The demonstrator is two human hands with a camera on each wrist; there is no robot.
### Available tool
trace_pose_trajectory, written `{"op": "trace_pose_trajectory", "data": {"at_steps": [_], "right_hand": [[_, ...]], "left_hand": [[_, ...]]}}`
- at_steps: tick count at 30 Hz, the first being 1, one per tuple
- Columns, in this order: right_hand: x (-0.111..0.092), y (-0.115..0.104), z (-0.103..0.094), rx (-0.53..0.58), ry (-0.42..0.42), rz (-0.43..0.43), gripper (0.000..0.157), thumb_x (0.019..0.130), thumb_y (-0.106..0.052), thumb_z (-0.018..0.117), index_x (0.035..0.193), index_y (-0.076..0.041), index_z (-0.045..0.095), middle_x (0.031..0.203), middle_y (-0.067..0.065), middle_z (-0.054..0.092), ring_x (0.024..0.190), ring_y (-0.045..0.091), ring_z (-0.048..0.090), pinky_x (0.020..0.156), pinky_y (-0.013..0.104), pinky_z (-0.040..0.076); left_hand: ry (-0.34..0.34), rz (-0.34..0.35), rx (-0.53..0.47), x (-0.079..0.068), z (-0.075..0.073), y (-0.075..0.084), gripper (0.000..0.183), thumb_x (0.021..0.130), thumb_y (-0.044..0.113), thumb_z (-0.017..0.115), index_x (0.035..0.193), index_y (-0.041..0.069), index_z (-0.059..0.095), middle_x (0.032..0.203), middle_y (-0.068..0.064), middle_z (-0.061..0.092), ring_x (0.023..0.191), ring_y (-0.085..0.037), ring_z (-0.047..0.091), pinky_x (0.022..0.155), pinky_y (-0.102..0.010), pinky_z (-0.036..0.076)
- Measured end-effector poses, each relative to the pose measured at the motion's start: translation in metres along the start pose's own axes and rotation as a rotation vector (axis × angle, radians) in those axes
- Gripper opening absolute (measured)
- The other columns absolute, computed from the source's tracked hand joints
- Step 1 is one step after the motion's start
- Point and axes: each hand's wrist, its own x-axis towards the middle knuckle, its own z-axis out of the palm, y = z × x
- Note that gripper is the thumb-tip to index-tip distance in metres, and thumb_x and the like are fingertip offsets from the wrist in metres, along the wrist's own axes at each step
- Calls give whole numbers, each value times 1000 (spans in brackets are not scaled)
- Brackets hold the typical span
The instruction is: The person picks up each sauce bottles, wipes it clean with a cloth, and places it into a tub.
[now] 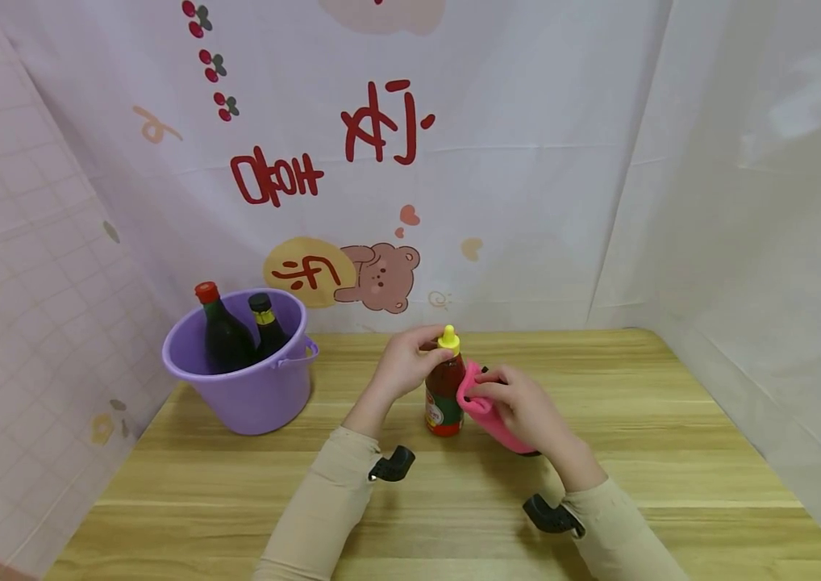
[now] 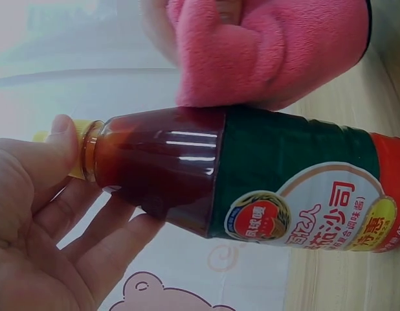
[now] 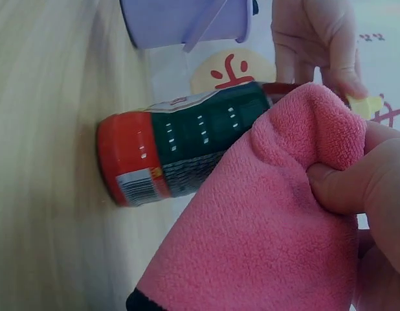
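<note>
A ketchup bottle [image 1: 445, 393] with a yellow nozzle cap stands upright on the wooden table. My left hand [image 1: 409, 359] pinches it at the cap and neck; in the left wrist view the thumb lies on the yellow cap [image 2: 83, 146]. To the right, my right hand [image 1: 527, 407] grips a folded pink cloth [image 1: 486, 411] with dark edging. The cloth touches the upper side of the bottle, as the left wrist view shows. In the right wrist view the thumb presses into the cloth [image 3: 271, 201], which hides part of the bottle's upper half.
A purple bucket [image 1: 258, 399] stands at the table's back left. Inside it lean a dark bottle with a red cap [image 1: 225, 335] and another with a black cap [image 1: 268, 327]. A printed white curtain [image 1: 527, 202] hangs behind the wooden table [image 1: 635, 452].
</note>
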Motion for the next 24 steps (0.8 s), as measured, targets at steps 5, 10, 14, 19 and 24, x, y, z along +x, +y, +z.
{"op": "trace_pose_trajectory", "data": {"at_steps": [5, 10, 14, 19, 24], "right_hand": [[-8, 0, 5, 34, -59, 50, 42, 77, 19, 70, 101, -14, 77, 101, 6, 64, 90, 24, 64, 74, 36, 55], [-11, -1, 8, 48, -109, 96, 38, 80, 17, 70, 101, -14, 76, 102, 5, 63, 91, 21, 64, 75, 35, 55], [-12, 1, 9, 42, -123, 91, 39, 79, 17, 70, 100, -15, 76, 100, 4, 63, 90, 21, 64, 74, 34, 55], [-13, 0, 11, 41, -193, 118, 38, 81, 15, 69, 100, -17, 76, 99, 2, 62, 88, 18, 62, 74, 31, 54], [-13, 0, 16, 35, -252, 107, 37, 80, 14, 69, 98, -18, 77, 96, 0, 62, 84, 14, 60, 71, 29, 52]], "left_hand": [[8, 14, 4, 0, 0, -1, 37, 95, 20, 70, 131, 12, 66, 119, -6, 67, 109, -26, 65, 83, -39, 57], [10, 16, 9, 1, 1, -1, 37, 95, 20, 69, 131, 12, 65, 120, -6, 67, 109, -25, 65, 83, -39, 57], [11, 20, 10, 0, 1, -1, 37, 95, 21, 69, 131, 11, 65, 119, -6, 67, 109, -26, 65, 83, -38, 57], [16, 25, 20, 0, 1, 1, 37, 95, 20, 69, 131, 12, 65, 120, -5, 67, 109, -25, 65, 83, -37, 57], [18, 25, 21, 0, 1, 1, 37, 95, 20, 69, 131, 12, 65, 120, -6, 67, 109, -25, 65, 84, -38, 57]]}}
